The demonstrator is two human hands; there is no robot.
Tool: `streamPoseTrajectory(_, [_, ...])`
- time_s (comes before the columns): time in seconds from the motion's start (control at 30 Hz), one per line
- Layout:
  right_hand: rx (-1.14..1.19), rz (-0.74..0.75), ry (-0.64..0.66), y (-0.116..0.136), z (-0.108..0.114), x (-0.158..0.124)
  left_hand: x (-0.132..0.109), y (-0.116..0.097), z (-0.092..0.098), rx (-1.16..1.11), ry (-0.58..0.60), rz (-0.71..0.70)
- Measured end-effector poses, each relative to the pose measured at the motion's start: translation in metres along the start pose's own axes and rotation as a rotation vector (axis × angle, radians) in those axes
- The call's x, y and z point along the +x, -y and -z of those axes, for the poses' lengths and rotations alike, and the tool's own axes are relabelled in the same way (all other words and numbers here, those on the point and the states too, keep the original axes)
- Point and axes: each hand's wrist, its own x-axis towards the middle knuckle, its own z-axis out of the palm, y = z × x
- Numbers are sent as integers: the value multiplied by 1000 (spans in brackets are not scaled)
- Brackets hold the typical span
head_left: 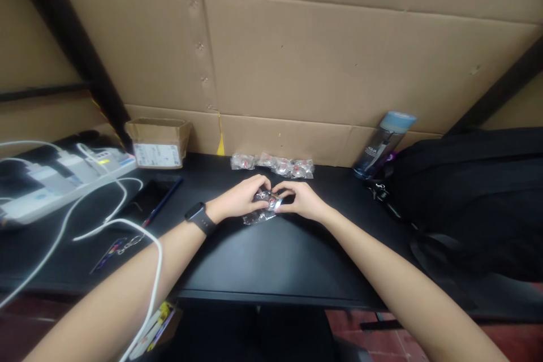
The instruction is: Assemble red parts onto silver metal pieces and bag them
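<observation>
Over the middle of the black table, my left hand (248, 197) and my right hand (303, 201) meet at a clear plastic packet (258, 216). Something silvery with a red spot shows inside it; its exact kind is too small to tell. Thumb and fingers of my left hand pinch the packet's left and upper part. My right hand pinches its right edge, by the silvery piece. Just beyond my hands lies a row of several similar clear packets (283, 166), also with silvery, red-marked contents.
An opened cardboard box (159, 144) stands at the back left, near a white power strip (63, 184) with chargers and loose white cables. A dark tablet-like device (155, 201) lies there. At right are a water bottle (382, 144) and a black backpack (470, 203). Cardboard walls the back.
</observation>
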Motion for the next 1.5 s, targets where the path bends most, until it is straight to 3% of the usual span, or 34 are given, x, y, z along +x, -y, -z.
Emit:
streamPoseTrajectory(0.23, [31, -15, 36, -5, 1, 1, -3, 10, 3, 7, 68, 124])
streamPoseTrajectory(0.4, [78, 42, 89, -6, 1, 1, -2, 11, 6, 35, 99, 103])
streamPoseTrajectory(0.8, [-41, 123, 27, -3, -7, 0, -4, 5, 4, -159, 124, 115])
streamPoseTrajectory(1.17, [-306, 268, -261, -4, -6, 6, -1, 3, -6, -240, -64, 163])
streamPoseTrajectory(1.27, [-206, 170, -291, -8, -2, 7, 1, 5, -7, -273, -135, 162])
streamPoseTrajectory(1.4, [86, -5, -234, -9, 3, 7, 4, 6, -11, -365, -241, 145])
streamPoseTrajectory(1.5, [109, 22, -278, 1, 4, 6, 7, 1, -14, -440, -306, 120])
